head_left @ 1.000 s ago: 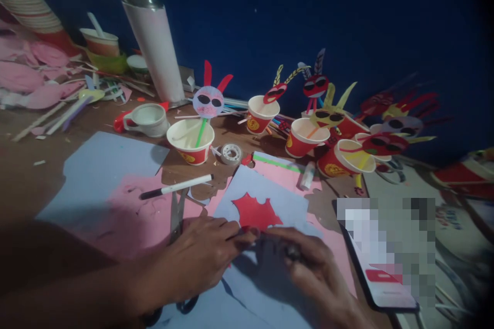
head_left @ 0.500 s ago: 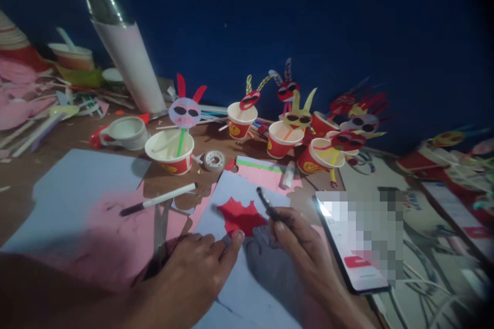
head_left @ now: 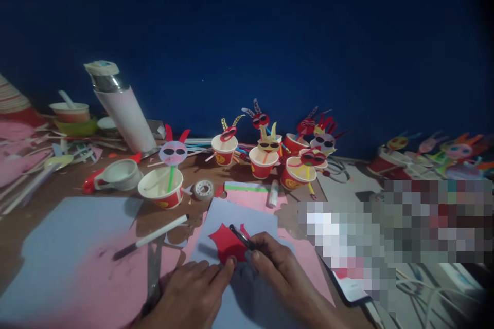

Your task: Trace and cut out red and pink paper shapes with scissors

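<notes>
I've got left hand [head_left: 195,288] unclenched on the red paper cutout [head_left: 224,240], probably steadying it, right hand [head_left: 280,262] pinching a black pen [head_left: 241,237] over it.

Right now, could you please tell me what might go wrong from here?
The left hand has a digit on the lower part of the red paper, which might swivel or crease. The scissors lie close beside that hand and could get nudged. The pen in the right hand slants above the paper and might stray.
</notes>
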Action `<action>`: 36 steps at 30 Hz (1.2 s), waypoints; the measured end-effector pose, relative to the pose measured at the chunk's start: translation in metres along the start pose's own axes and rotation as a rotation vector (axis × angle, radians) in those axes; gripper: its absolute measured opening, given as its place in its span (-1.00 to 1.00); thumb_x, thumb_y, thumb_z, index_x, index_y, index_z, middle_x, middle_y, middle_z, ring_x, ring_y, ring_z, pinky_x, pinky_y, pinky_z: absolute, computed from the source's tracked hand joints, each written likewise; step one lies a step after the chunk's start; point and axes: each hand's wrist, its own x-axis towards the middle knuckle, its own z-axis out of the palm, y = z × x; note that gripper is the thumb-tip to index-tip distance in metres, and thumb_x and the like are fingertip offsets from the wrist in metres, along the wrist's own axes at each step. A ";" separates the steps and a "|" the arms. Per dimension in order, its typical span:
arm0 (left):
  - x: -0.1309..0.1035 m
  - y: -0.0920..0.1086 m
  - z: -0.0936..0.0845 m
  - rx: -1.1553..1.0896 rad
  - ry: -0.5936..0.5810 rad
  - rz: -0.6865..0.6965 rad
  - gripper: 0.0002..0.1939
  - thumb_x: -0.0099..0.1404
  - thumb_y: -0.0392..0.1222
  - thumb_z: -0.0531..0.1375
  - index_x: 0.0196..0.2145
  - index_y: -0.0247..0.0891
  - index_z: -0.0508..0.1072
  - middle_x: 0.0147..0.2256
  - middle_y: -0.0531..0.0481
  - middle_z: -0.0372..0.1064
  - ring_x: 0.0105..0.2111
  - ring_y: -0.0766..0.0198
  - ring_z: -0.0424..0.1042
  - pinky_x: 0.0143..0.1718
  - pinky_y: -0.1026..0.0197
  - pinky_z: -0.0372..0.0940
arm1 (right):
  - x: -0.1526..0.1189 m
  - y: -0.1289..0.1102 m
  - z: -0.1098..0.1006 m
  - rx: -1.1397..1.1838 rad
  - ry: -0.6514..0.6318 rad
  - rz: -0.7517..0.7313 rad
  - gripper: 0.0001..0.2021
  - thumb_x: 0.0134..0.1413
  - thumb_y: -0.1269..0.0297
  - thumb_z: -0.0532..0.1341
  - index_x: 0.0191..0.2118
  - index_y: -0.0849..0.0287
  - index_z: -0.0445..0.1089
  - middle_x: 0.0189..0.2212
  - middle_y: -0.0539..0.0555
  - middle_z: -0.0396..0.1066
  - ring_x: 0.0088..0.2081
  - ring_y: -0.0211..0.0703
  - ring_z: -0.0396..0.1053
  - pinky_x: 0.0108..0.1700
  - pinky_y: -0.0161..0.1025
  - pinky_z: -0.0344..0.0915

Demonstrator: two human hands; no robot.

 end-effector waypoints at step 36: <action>-0.013 0.002 -0.054 -0.268 -0.076 -0.118 -0.78 0.25 -0.18 0.13 -0.54 -0.24 0.30 -0.56 0.13 0.34 -0.54 0.37 0.28 -0.47 0.32 0.07 | -0.018 -0.028 0.000 -0.608 -0.129 -0.476 -0.70 0.24 0.12 -0.01 -0.37 0.03 0.42 -0.56 -0.03 0.48 -0.57 -0.23 0.41 -0.55 -0.36 0.21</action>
